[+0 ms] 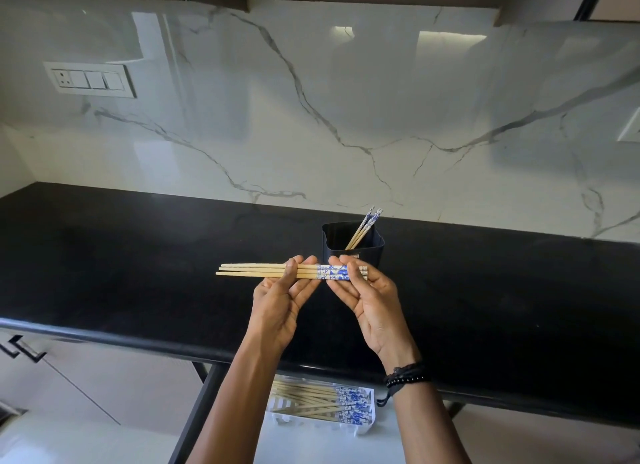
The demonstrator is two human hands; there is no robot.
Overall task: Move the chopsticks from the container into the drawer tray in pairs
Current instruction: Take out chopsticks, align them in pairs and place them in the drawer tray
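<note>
Head view (only view).

- Held sticks [263, 270]: carried level above the counter [138, 273], plain tips toward 9 o'clock, blue-patterned ends toward 3 o'clock. Three tips appear to be counted at the 9 o'clock end, and they are not flush.
- Left hand [282, 300]: fingers and thumb are wrapped round the plain shafts.
- Right hand [369, 300]: the patterned ends are pinched between thumb and fingers.
- Container [332, 245]: seen at 12 o'clock, just behind the hands, on the counter. Spare sticks [362, 229] are left leaning in it, toward 1 o'clock.
- Tray [311, 423]: seen at 6 o'clock, below the counter edge, between the forearms. It is well filled, and several sticks in it lie crossed.

Risks, as judged:
- If three sticks are indeed held, the pairing would be broken.
- With the tips uneven, one stick could be dropped once either grip is loosened.
- A new pair could be left askew on the crossed sticks.
</note>
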